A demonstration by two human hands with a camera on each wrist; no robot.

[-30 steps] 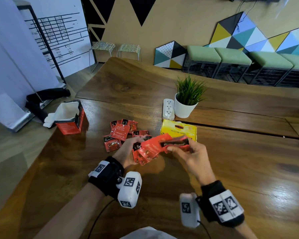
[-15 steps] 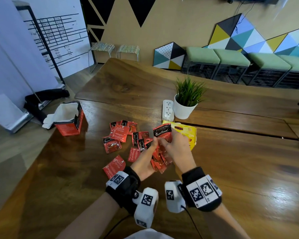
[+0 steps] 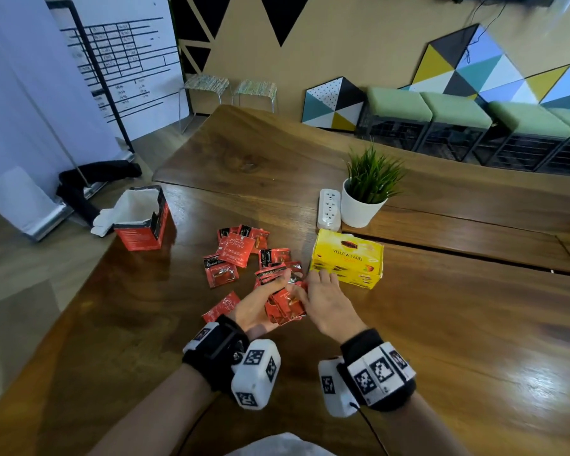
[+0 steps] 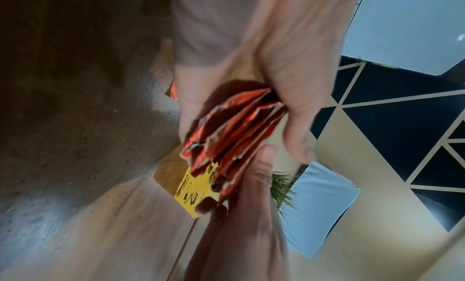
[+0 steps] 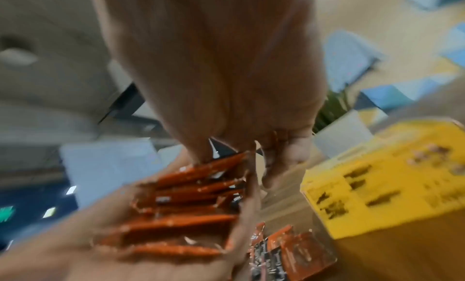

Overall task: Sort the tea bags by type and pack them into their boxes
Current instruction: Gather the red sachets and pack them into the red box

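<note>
My left hand (image 3: 270,292) grips a fanned stack of red tea bags (image 3: 285,307) just above the table, thumb on top; the left wrist view shows the stack (image 4: 234,130) wedged between thumb and fingers. My right hand (image 3: 316,286) lies against the stack's right edge with straight fingers, thumb touching the stack (image 5: 186,205). Several loose red tea bags (image 3: 231,255) lie on the table beyond my hands, and one (image 3: 221,306) lies left of my left wrist. The open red box (image 3: 142,225) stands far left. The closed yellow box (image 3: 346,258) lies just right of my fingertips.
A white potted plant (image 3: 362,205) and a white power strip (image 3: 329,207) stand behind the yellow box. The wooden table (image 3: 441,324) runs wide to the right; its left edge (image 3: 89,278) passes near the red box. Stools and benches line the far wall.
My right hand brought a red tea bag onto the stack and let go of it; its fingers now lie flat against the stack. Both hands have dropped lower and closer together.
</note>
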